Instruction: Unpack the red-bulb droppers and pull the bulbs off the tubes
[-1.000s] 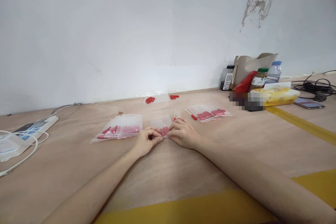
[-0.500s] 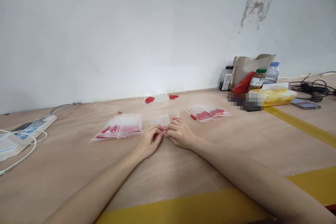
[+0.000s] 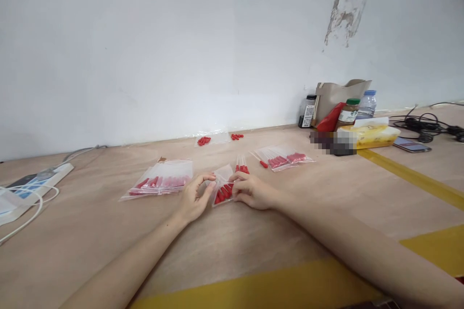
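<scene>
A small clear zip bag (image 3: 224, 172) lies between my hands, with several red-tipped sticks (image 3: 223, 194) showing through its lower part. At its left edge, my left hand (image 3: 197, 198) curls with thumb and forefinger closed on the plastic. My right hand (image 3: 253, 190) pinches the bag's right side, its fingertips partly hidden. Just beyond the right hand lie loose red-tipped sticks (image 3: 242, 168). Another single stick (image 3: 263, 163) rests farther right, beside filled bags (image 3: 284, 158). Left of my hands is a stack of filled zip bags (image 3: 165, 178).
Against the wall are small red pieces (image 3: 204, 141) on clear plastic, with more red pieces (image 3: 237, 137) beside them. A power strip (image 3: 54, 176) with white cables stands left. To the right are a tissue pack (image 3: 377, 137), a jar (image 3: 349, 113), a bottle (image 3: 368, 104) and a phone (image 3: 412, 145).
My hands have moved apart, uncovering the bag and its red tips. The left hand has shifted left and its curl has loosened. The view has turned slightly.
</scene>
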`<action>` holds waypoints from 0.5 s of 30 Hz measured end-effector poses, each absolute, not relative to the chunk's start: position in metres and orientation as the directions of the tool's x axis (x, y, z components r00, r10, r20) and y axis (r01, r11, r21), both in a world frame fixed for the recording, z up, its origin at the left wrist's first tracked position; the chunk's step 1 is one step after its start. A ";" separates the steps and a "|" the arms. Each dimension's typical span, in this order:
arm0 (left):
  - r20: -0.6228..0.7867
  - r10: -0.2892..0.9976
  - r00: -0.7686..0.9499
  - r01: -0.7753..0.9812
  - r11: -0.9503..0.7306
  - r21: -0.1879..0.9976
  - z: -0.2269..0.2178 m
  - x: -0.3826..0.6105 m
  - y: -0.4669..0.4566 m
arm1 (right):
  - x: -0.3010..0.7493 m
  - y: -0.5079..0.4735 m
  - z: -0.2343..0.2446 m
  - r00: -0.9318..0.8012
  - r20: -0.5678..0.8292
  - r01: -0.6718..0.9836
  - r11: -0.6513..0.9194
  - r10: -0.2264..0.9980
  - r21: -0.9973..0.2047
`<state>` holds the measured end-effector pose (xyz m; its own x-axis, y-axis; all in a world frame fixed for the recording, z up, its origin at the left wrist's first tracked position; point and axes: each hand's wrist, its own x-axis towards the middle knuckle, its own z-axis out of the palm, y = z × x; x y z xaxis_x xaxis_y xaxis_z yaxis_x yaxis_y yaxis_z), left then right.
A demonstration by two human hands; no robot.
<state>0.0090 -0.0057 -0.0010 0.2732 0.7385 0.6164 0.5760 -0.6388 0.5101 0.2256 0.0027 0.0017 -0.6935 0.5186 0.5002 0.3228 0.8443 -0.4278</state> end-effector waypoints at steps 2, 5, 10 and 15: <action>0.580 0.726 0.371 0.539 -0.676 0.502 0.002 0.007 -0.009 | 0.241 0.002 0.007 -0.710 0.458 0.256 0.802 0.535 -0.540; 0.476 0.693 0.541 0.514 -0.721 0.465 0.006 0.009 -0.016 | 0.259 0.002 0.006 -0.700 0.372 0.204 0.669 0.610 -0.715; 0.338 0.643 0.687 0.491 -0.754 0.436 0.006 0.016 -0.022 | 0.268 0.005 -0.010 -0.576 0.400 0.162 0.580 0.713 -0.798; 0.324 0.680 0.658 0.522 -0.722 0.455 0.006 0.016 -0.023 | 0.266 0.003 -0.013 -0.423 0.519 0.414 0.668 0.743 -0.618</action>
<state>0.0162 -0.0233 0.0065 0.6576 0.6800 0.3244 0.5216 -0.7216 0.4553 0.2660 0.0034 -0.0131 -0.4226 0.7429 0.5191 0.4142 0.6678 -0.6185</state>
